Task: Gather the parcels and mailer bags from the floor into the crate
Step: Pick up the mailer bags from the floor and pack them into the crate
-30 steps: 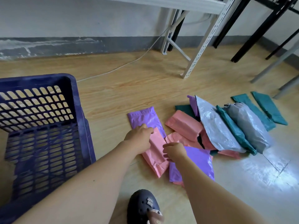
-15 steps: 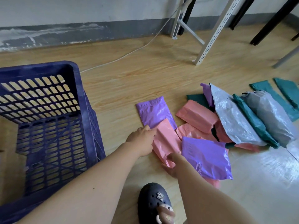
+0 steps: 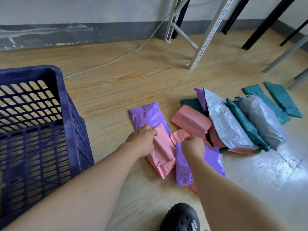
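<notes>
A dark blue slatted crate stands on the floor at the left. Beside it lies a pile of mailer bags. My left hand grips the upper edge of a pink mailer bag, which overlaps a flat purple bag. My right hand is curled on the top edge of another purple mailer bag that lies partly over pink ones. Further right are a pink parcel, two grey bags and several teal bags.
White shelf legs and black table legs stand behind the pile. A white cable runs along the wooden floor to the wall. My black shoe is at the bottom edge.
The purple bag my right hand had lifted half a second ago is back down flat. My right hand now sits at its top edge. My left hand stays on the pink bag.
</notes>
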Demonstrator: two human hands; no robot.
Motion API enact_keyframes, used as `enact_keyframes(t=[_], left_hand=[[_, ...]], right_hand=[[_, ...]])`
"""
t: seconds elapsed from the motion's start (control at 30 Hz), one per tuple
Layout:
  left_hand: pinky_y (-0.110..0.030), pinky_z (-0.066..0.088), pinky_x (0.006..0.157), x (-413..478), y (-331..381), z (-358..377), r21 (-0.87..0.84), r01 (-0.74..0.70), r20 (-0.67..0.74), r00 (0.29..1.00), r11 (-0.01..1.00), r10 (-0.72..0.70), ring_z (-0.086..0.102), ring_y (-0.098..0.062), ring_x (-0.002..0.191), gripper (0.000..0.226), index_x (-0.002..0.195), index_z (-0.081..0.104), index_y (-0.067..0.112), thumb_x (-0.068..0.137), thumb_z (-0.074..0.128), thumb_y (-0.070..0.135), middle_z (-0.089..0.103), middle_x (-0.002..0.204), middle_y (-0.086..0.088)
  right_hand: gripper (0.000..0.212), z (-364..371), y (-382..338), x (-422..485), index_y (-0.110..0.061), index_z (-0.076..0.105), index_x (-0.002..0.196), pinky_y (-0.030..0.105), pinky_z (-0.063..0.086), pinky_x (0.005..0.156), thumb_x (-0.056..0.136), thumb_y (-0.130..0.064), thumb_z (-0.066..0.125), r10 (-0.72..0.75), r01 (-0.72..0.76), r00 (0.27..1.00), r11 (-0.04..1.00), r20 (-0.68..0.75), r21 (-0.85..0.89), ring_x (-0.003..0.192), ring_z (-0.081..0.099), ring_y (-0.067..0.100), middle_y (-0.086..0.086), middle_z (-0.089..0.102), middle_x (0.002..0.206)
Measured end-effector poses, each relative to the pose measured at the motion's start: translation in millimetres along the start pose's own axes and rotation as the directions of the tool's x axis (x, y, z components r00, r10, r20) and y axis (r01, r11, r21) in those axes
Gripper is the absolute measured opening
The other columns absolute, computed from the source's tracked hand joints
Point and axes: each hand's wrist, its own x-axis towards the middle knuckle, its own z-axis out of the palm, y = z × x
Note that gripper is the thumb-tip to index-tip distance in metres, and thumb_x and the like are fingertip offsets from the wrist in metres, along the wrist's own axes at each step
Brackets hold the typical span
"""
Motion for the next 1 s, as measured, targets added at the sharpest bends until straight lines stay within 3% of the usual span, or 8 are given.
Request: enact_keyframes(t=[0.13,0.33,0.43,0.5,0.6,0.77,0.9,1.0], left_hand=[[-0.036,0.041,0.099,18.2,15.1,3.2,0.003,-0.039,-0.004,0.999,0.999,0.039,0.039,-0.024,0.127,0.047,0.133,0.044,0.02,0.087,0.049,0.01,0.036,0.139,-0.003],[-0.034,0.041,0.097,49.6,53.9,9.0,-0.038,-0.102,-0.043,0.994,0.994,0.1,0.04,-0.024,0.126,0.046,0.13,0.047,0.019,0.085,0.05,0.007,0.035,0.139,-0.002],[-0.034,0.04,0.097,63.4,75.3,17.0,-0.056,-0.137,-0.048,0.99,0.989,0.135,0.04,-0.023,0.126,0.045,0.13,0.047,0.019,0.086,0.05,0.009,0.036,0.139,-0.001],[-0.035,0.039,0.099,71.5,86.4,23.7,-0.052,-0.159,-0.033,0.987,0.986,0.158,0.038,-0.023,0.127,0.045,0.132,0.046,0.019,0.088,0.05,0.012,0.036,0.138,-0.001],[-0.035,0.039,0.1,84.3,98.7,31.4,-0.038,-0.179,-0.025,0.984,0.983,0.178,0.039,-0.022,0.127,0.045,0.133,0.045,0.019,0.089,0.051,0.015,0.037,0.138,0.0],[-0.036,0.04,0.1,92.5,115.9,39.0,-0.018,-0.179,-0.001,0.984,0.984,0.179,0.038,-0.021,0.127,0.047,0.132,0.047,0.019,0.086,0.051,0.011,0.038,0.136,0.0],[-0.033,0.04,0.099,86.9,119.9,36.6,0.01,-0.174,0.001,0.985,0.985,0.174,0.038,-0.02,0.128,0.047,0.132,0.046,0.02,0.086,0.052,0.012,0.038,0.137,0.001],[-0.032,0.039,0.1,75.8,122.2,30.2,0.011,-0.164,0.008,0.986,0.986,0.164,0.038,-0.02,0.128,0.045,0.131,0.047,0.02,0.086,0.054,0.014,0.037,0.137,0.001]], right_hand=[[0.029,-24.9,24.3,27.2,-0.002,0.063,0.105,0.031,0.042,0.08,0.081,-0.01,0.048,-0.134,0.124,0.991,0.957,-0.018,-0.261,0.112,0.051,0.03,0.016,0.038,0.141],[0.036,-62.5,54.8,52.5,-0.006,0.059,0.11,0.03,0.04,0.07,0.077,-0.004,0.046,-0.086,0.093,0.996,0.928,0.035,-0.36,0.097,0.062,0.03,0.01,0.02,0.151],[0.034,-68.1,64.8,66.8,-0.004,0.058,0.112,0.028,0.038,0.069,0.081,-0.005,0.047,-0.06,0.088,0.995,0.916,0.082,-0.392,0.101,0.062,0.028,0.01,0.009,0.157],[0.031,-66.2,73.1,76.0,-0.003,0.058,0.112,0.027,0.038,0.071,0.084,-0.007,0.048,-0.053,0.091,0.993,0.908,0.101,-0.408,0.116,0.057,0.024,0.014,0.016,0.156],[0.038,-62.2,83.5,89.7,-0.003,0.052,0.124,0.031,0.043,0.085,0.087,-0.009,0.047,-0.076,0.129,0.986,0.907,0.146,-0.401,0.142,0.026,0.018,0.017,0.042,0.142],[0.037,-71.3,84.0,95.4,0.006,0.047,0.122,0.033,0.039,0.096,0.086,0.0,0.046,-0.057,0.097,0.99,0.942,0.131,-0.322,0.127,0.042,0.027,0.016,0.045,0.129],[0.027,-83.6,76.4,89.8,0.005,0.057,0.107,0.034,0.041,0.085,0.083,0.001,0.046,-0.095,0.079,0.995,0.955,-0.043,-0.285,0.109,0.053,0.035,0.019,0.053,0.117],[0.026,-100.6,65.8,82.3,0.001,0.055,0.109,0.035,0.038,0.089,0.083,0.0,0.049,-0.146,0.103,0.97,0.971,-0.194,-0.215,0.113,0.047,0.035,0.019,0.052,0.116]])
